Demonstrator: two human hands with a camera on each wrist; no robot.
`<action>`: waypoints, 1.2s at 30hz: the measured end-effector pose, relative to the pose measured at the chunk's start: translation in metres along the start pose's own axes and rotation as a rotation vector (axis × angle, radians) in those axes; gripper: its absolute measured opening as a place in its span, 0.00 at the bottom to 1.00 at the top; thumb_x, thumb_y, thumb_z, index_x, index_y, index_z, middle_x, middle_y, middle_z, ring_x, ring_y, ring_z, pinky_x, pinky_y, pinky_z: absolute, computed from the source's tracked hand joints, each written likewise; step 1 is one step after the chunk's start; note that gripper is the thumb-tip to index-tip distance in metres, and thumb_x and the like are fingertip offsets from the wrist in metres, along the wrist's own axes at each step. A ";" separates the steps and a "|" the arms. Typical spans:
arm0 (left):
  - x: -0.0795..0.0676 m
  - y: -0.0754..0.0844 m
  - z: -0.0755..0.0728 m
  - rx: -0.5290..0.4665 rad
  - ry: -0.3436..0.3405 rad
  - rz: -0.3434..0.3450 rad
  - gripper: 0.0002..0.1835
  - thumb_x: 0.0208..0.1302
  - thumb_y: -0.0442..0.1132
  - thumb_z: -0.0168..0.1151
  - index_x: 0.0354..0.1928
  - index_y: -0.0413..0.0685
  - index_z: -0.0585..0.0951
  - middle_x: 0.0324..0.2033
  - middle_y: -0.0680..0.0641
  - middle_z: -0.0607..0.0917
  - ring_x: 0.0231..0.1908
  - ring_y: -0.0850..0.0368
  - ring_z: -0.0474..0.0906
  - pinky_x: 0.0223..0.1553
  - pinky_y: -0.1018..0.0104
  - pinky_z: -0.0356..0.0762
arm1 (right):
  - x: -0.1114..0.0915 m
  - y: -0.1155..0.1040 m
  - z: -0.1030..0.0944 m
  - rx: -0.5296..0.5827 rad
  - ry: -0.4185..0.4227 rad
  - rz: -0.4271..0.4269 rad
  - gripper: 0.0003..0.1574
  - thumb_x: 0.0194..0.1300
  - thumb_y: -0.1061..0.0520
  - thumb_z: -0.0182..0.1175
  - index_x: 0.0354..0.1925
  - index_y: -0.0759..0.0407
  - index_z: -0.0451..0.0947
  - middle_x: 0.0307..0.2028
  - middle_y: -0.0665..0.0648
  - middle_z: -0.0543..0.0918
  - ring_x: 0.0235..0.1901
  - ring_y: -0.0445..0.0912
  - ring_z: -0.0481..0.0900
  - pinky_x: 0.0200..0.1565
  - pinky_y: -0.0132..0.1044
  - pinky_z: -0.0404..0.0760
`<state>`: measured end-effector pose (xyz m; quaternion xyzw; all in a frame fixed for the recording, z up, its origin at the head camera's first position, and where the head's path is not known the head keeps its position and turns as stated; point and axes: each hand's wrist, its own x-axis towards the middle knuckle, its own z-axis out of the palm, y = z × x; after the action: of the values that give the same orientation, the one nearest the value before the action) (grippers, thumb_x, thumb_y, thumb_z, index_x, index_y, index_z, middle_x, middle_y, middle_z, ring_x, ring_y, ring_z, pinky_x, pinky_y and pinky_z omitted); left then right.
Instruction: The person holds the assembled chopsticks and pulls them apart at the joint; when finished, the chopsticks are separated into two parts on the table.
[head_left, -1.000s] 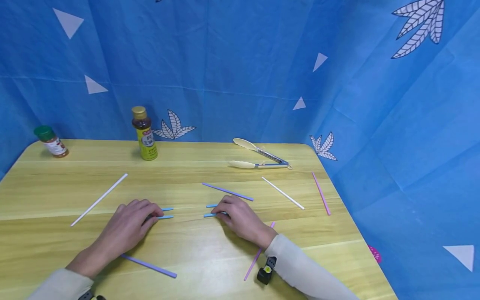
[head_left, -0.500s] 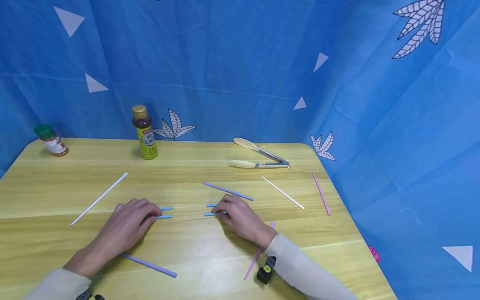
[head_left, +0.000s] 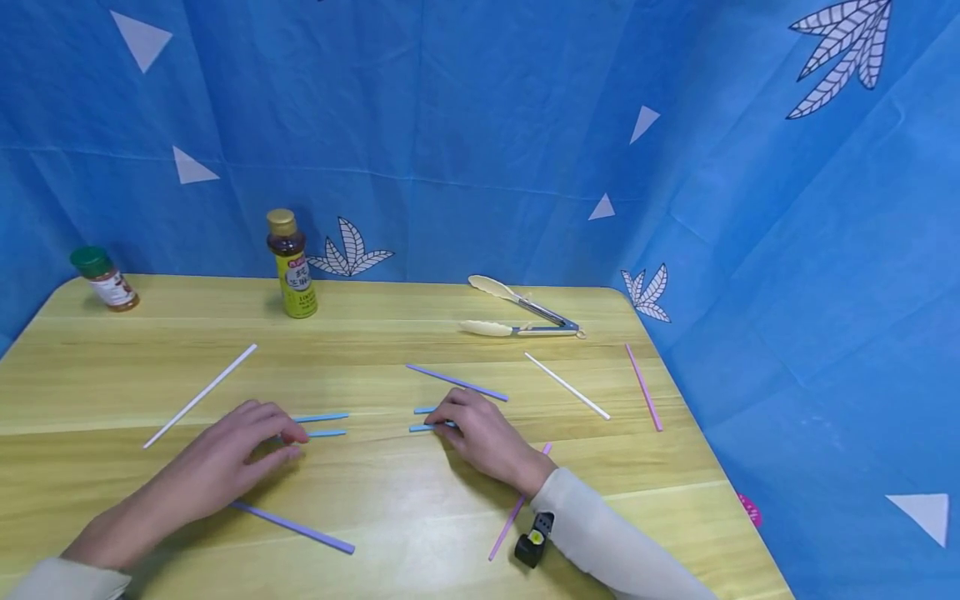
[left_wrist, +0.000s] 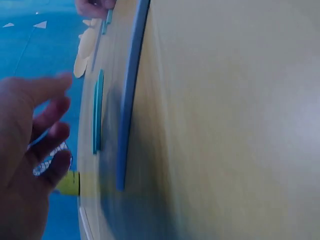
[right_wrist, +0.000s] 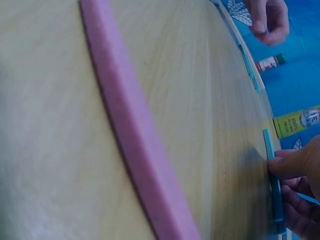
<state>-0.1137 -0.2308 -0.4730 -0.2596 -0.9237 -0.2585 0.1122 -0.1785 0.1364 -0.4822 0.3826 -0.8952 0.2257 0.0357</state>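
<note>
since the earlier frame, the left hand has been drawn back and lifted off the left blue sticks, more of which is now exposed, side by side on the table. its fingers are held loosely bent, thumb apart. the right hand is kept low, and the nearer right stick is pinched by thumb and fingers.

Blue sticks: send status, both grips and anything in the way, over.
Left grip open, holding nothing. Left blue pair on table. Right grip pinching nearer stick of right blue pair. Pink stick under right wrist, possible snag.
</note>
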 end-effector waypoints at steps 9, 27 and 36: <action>-0.030 -0.010 0.000 -0.102 -0.165 0.152 0.16 0.63 0.53 0.81 0.47 0.81 0.84 0.46 0.75 0.82 0.47 0.72 0.76 0.47 0.67 0.72 | -0.001 0.000 0.000 0.003 0.004 -0.005 0.07 0.74 0.62 0.71 0.48 0.55 0.91 0.45 0.52 0.88 0.46 0.44 0.84 0.51 0.36 0.85; -0.041 -0.011 0.008 -0.153 -0.154 0.264 0.13 0.65 0.50 0.79 0.40 0.81 0.83 0.37 0.78 0.79 0.39 0.78 0.72 0.43 0.72 0.61 | 0.000 0.000 -0.001 -0.001 0.005 -0.015 0.07 0.74 0.62 0.72 0.48 0.55 0.91 0.46 0.52 0.89 0.47 0.44 0.85 0.52 0.36 0.85; -0.028 -0.001 0.006 -0.272 -0.160 0.213 0.19 0.65 0.37 0.80 0.44 0.75 0.82 0.38 0.74 0.81 0.38 0.77 0.75 0.39 0.76 0.75 | -0.001 -0.002 -0.010 0.031 0.044 0.020 0.09 0.74 0.59 0.72 0.51 0.55 0.91 0.47 0.50 0.88 0.46 0.43 0.84 0.50 0.36 0.85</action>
<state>-0.0907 -0.2403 -0.4878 -0.3885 -0.8535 -0.3460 0.0290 -0.1769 0.1400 -0.4728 0.3690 -0.8945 0.2480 0.0471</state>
